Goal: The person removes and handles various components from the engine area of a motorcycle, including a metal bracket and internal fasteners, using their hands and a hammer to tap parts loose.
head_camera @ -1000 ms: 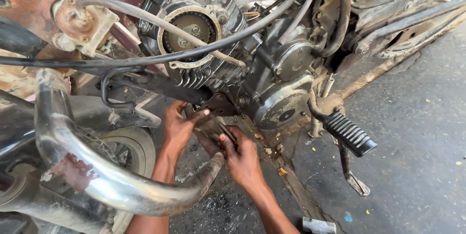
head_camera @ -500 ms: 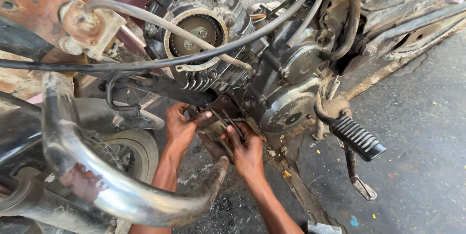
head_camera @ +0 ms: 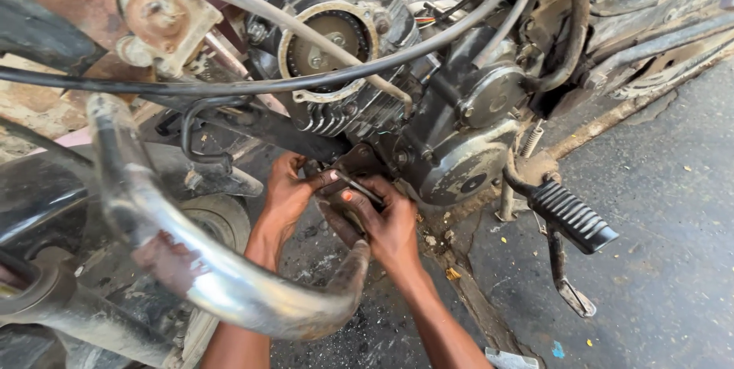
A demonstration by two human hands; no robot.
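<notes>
Oily asphalt floor; under engine, left hand and right hand both grip dark bracket, fingers curled.

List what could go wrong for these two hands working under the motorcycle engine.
1. Both the left hand and right hand are wedged against a dark metal bracket under the engine; a slip could pinch or scrape fingers.
2. The chrome exhaust pipe crosses over both forearms, so pulling back fast could knock them against it.
3. The slim tool they hold may slip, since everything looks grimy.
</notes>
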